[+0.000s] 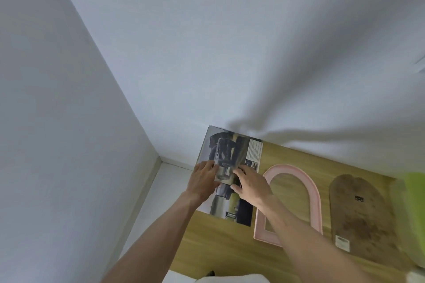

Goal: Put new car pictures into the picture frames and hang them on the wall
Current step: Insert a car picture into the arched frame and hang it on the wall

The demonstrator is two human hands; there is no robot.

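Note:
An open car magazine [230, 154] lies on the wooden table [220, 246] against the white wall, showing a dark car photo. My left hand [203, 179] rests flat on its left page. On the right page lies my right hand [250, 185], fingers bent on the paper. A small car picture or clear sheet [224, 167] sits between the two hands; the blur hides who grips it. To the right of the magazine lies a pink arch-shaped picture frame [310, 193], empty, with my right forearm crossing it. Further right lies the brown arched backing board [358, 216].
A blurred lime-green object [415, 193] sits at the right edge of the table. A white cloth or garment [220, 279] shows at the bottom. The white wall meets a side wall at the left, with pale floor [151, 193] beside the table.

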